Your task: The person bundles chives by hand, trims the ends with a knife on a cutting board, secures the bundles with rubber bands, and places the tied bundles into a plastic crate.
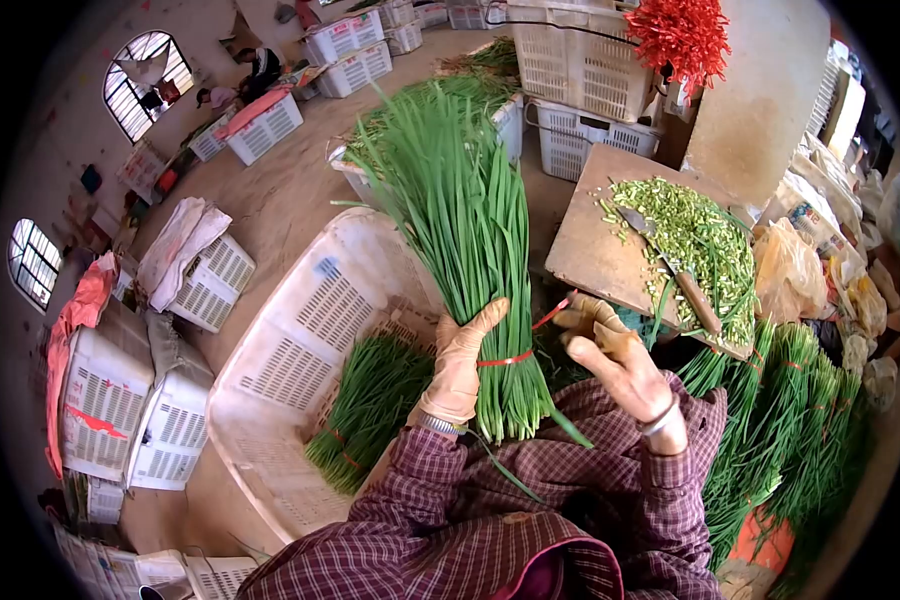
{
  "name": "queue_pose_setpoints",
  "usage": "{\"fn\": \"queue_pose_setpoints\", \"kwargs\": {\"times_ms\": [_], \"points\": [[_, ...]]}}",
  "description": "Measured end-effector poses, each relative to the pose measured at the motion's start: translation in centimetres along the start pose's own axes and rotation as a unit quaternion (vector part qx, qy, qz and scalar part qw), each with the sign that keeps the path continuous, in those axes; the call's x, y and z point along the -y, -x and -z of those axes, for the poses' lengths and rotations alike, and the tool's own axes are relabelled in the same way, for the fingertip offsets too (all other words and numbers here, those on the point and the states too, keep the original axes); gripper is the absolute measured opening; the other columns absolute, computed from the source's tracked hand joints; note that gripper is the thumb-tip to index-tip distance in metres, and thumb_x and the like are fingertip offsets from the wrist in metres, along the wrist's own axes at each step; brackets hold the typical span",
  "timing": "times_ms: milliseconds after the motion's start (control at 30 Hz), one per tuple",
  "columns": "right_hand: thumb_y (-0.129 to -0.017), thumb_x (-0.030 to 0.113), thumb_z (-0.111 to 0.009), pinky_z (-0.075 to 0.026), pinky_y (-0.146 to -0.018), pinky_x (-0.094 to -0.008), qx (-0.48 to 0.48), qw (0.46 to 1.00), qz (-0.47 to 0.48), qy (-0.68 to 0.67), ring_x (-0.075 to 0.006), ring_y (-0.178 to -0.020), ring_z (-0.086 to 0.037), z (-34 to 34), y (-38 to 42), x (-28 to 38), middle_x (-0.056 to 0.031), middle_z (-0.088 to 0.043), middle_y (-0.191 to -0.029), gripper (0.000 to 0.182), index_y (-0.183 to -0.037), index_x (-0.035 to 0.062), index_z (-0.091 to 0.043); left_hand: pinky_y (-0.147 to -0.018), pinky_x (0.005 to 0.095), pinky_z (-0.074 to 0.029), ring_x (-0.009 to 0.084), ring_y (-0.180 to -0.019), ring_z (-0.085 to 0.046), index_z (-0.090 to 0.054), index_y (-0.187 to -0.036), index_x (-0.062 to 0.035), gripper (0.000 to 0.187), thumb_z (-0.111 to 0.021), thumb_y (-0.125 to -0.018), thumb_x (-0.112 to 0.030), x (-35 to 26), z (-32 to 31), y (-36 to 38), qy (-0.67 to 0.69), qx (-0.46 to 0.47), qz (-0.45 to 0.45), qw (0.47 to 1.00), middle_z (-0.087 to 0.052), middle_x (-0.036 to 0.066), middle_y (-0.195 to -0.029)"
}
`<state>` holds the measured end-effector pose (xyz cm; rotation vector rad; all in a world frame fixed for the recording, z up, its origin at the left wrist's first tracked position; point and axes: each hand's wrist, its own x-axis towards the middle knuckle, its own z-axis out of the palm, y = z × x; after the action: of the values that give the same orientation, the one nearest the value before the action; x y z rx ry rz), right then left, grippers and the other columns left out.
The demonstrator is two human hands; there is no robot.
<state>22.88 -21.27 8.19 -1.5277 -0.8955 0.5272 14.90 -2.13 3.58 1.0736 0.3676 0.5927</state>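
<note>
Upright in front of me stands a thick bunch of garlic chives (475, 215), leaves up and pale cut ends down. My left hand (456, 365), in a thin glove, is wrapped round its left side. A red band (507, 359) circles the lower stems. To the right of the bunch, my right hand (615, 350) has its fingers closed on the end of a red tie (554, 310); where the tie's other end goes is hidden. One loose leaf (515, 475) hangs over the checked clothing below.
At left, a white crate (280, 300) holds a tied chive bunch (370, 405). A board (595, 235) at right carries chopped stems (710, 215) and a knife (692, 290). Tied bunches (785, 430) lie below it. Red ties (678, 40) hang above. Two people (255, 75) are far back.
</note>
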Motion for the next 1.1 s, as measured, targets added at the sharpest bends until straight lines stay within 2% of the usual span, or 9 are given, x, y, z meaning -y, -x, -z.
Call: {"fn": "queue_pose_setpoints", "kwargs": {"times_ms": [33,67,200,233,433,467,767,967,1100], "points": [[-0.091,0.043,-0.068,-0.046,-0.105,-0.041,-0.071,0.983,0.019,0.166,-0.0357,-0.131,-0.049,-0.4,-0.6,-2.1,-0.0277,-0.041,-0.146,0.08,-0.137,-0.0163,-0.042,-0.086,0.0311,-0.057,0.0177,-0.098,-0.068,-0.056,-0.128,-0.0035,0.056,-0.081,-0.085,-0.028,0.1,-0.1,-0.2,-0.003,0.007,-0.015,1.0,-0.068,0.005,-0.113],[-0.086,0.047,-0.073,-0.043,-0.108,-0.0419,-0.106,0.982,0.034,0.151,-0.0385,-0.137,-0.042,-1.2,-1.5,-3.4,-0.03,-0.038,-0.148,0.09,-0.138,-0.0183,-0.039,-0.095,0.0326,-0.051,0.0198,-0.109,-0.062,-0.049,-0.137,-0.0033,0.065,-0.075,-0.089,-0.037,-1.0,-0.8,0.5,-0.043,0.032,-0.018,0.998,-0.062,0.008,-0.125],[-0.084,0.042,-0.078,-0.046,-0.101,-0.0348,-0.182,0.981,0.05,0.036,-0.0269,-0.12,-0.056,-4.5,-4.4,-4.5,-0.0232,-0.055,-0.132,0.095,-0.146,-0.0115,-0.029,-0.111,0.0362,-0.033,0.0215,-0.131,-0.043,-0.038,-0.149,-0.0043,0.077,-0.058,-0.096,-0.056,-2.2,-2.3,0.7,-0.124,0.091,0.034,0.987,-0.048,0.011,-0.143],[-0.085,0.036,-0.079,-0.048,-0.097,-0.0332,-0.227,0.971,0.069,-0.017,-0.0236,-0.109,-0.063,-5.0,-4.6,-4.7,-0.0185,-0.064,-0.121,0.087,-0.145,-0.0082,-0.034,-0.115,0.034,-0.03,0.0192,-0.134,-0.042,-0.039,-0.148,-0.0002,0.069,-0.06,-0.099,-0.044,-2.3,-2.5,1.4,-0.093,0.099,0.006,0.991,-0.045,0.01,-0.148],[-0.09,0.018,-0.072,-0.049,-0.095,-0.0322,-0.252,0.963,0.066,-0.064,-0.0201,-0.107,-0.062,-5.6,-3.4,-4.0,-0.0168,-0.065,-0.12,0.063,-0.14,-0.007,-0.043,-0.107,0.0333,-0.039,0.0173,-0.119,-0.054,-0.049,-0.138,-0.0017,0.06,-0.073,-0.091,-0.031,-1.4,-0.6,0.2,-0.051,0.2,0.031,0.978,-0.058,0.005,-0.129],[-0.091,0.018,-0.071,-0.05,-0.094,-0.0319,-0.253,0.963,0.07,-0.06,-0.0188,-0.106,-0.063,-5.9,-3.4,-4.2,-0.0156,-0.066,-0.119,0.06,-0.139,-0.0059,-0.044,-0.088,0.0263,-0.055,0.0112,-0.095,-0.066,-0.054,-0.126,-0.001,0.053,-0.078,-0.087,-0.028,-1.0,-0.2,-0.2,-0.025,0.189,0.005,0.982,-0.067,0.003,-0.108],[-0.095,0.02,-0.066,-0.051,-0.09,-0.0309,-0.292,0.921,-0.007,-0.259,-0.0152,-0.102,-0.063,-8.2,-3.7,-5.2,-0.0104,-0.067,-0.117,0.055,-0.142,0.002,-0.044,-0.087,0.0262,-0.055,0.0118,-0.093,-0.066,-0.065,-0.114,-0.0002,0.035,-0.077,-0.085,-0.015,-1.4,-0.7,0.2,0.056,0.064,0.021,0.996,-0.068,0.004,-0.105],[-0.095,0.03,-0.067,-0.049,-0.094,-0.0343,-0.225,0.973,0.024,0.036,-0.0271,-0.111,-0.063,-5.1,-2.6,-4.6,-0.0219,-0.062,-0.123,0.053,-0.131,-0.0058,-0.053,-0.084,0.0281,-0.055,0.0127,-0.089,-0.066,-0.067,-0.112,-0.0026,0.031,-0.076,-0.083,-0.011,-1.7,-0.7,0.5,0.012,0.023,-0.035,0.999,-0.07,0.003,-0.1],[-0.094,0.021,-0.067,-0.051,-0.089,-0.0344,-0.373,0.908,0.101,0.165,-0.0298,-0.104,-0.065,-2.0,-2.3,-1.4,-0.0189,-0.064,-0.115,0.039,-0.12,-0.0072,-0.061,-0.082,0.028,-0.055,0.0118,-0.086,-0.066,-0.068,-0.111,-0.0029,0.033,-0.079,-0.08,-0.01,-1.3,0.2,-0.2,-0.012,0.014,-0.044,0.999,-0.07,0.002,-0.101]]}}
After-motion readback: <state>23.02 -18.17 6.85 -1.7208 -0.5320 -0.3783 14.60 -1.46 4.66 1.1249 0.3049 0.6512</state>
